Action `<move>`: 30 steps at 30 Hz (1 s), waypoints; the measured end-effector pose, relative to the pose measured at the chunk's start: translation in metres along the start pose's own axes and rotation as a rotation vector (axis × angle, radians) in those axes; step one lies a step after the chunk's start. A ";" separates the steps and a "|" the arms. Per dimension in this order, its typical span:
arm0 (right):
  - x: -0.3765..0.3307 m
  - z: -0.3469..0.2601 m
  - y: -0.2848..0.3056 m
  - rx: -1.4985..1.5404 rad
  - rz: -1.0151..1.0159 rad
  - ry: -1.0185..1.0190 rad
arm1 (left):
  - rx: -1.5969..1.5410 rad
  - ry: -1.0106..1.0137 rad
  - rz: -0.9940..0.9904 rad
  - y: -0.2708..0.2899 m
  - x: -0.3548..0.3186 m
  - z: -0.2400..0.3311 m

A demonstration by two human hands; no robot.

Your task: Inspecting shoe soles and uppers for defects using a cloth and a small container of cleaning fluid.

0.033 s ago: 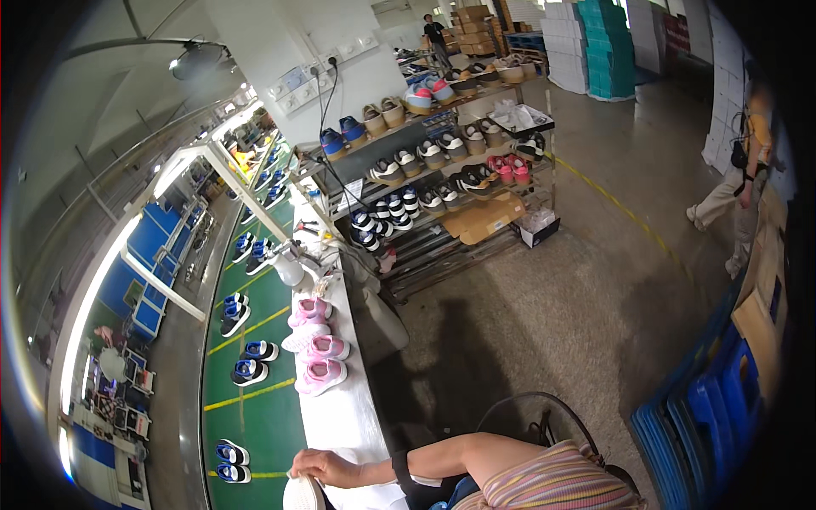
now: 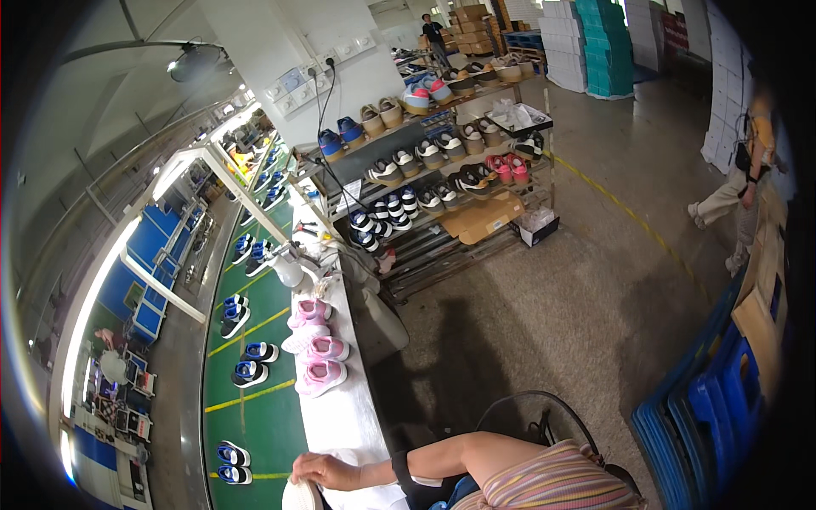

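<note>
My right hand point(image 2: 326, 470) reaches in from the lower right, a dark band round the forearm. Its fingers are closed over the top edge of a pale shoe point(image 2: 301, 495), of which only a rounded, sole-like part shows above the lower edge. White material point(image 2: 365, 497) lies under the wrist. Ahead of the hand, several pink shoes point(image 2: 323, 376) stand in a row on the white bench top point(image 2: 336, 421). Left of the hand, a pair of black-and-blue shoes point(image 2: 234, 463) rests on the green conveyor belt point(image 2: 263, 425). My left hand is not in view.
More dark shoe pairs point(image 2: 251, 364) sit along the belt. A rack point(image 2: 450, 183) of shoes stands beyond the bench, behind a white canister point(image 2: 289, 270). Blue crates point(image 2: 722, 404) are stacked at right, a black cable point(image 2: 544, 395) curves near my arm, and a person point(image 2: 748, 161) stands far right.
</note>
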State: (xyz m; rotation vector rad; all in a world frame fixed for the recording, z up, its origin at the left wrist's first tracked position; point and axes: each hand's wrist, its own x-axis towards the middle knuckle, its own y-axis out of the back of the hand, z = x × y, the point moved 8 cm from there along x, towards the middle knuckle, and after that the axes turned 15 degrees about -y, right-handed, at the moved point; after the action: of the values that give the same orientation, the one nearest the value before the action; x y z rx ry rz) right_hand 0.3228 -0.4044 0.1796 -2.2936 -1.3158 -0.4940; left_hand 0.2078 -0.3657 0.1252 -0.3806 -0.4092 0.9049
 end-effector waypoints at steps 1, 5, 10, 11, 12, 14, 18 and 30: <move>-0.003 0.008 -0.008 0.040 -0.089 -0.047 | 0.032 -0.008 -0.037 -0.010 0.006 -0.003; -0.017 0.038 -0.025 0.023 -0.128 -0.179 | 0.162 -0.073 -0.162 -0.041 0.027 -0.005; -0.015 0.036 -0.044 0.122 -0.193 -0.221 | 0.362 -0.178 -0.176 -0.040 0.039 0.005; -0.015 0.044 -0.046 0.209 -0.200 -0.230 | 0.412 -0.188 -0.142 -0.029 0.036 0.005; -0.017 0.042 -0.043 0.238 -0.201 -0.265 | 0.468 -0.201 -0.075 -0.009 0.022 0.011; -0.020 0.062 -0.033 0.374 -0.326 -0.433 | 0.589 -0.227 0.106 0.037 -0.016 0.016; -0.021 0.096 -0.030 0.334 -0.311 -0.575 | -0.121 -0.086 0.621 0.033 -0.037 0.000; -0.084 0.153 -0.063 0.483 -0.423 -1.223 | 0.983 -0.216 1.069 0.125 -0.074 0.010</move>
State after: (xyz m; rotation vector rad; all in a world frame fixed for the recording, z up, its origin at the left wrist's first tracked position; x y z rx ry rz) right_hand 0.2405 -0.3531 0.0211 -1.8186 -2.1134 1.1953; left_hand 0.0778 -0.3542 0.0605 0.4838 0.1270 2.0538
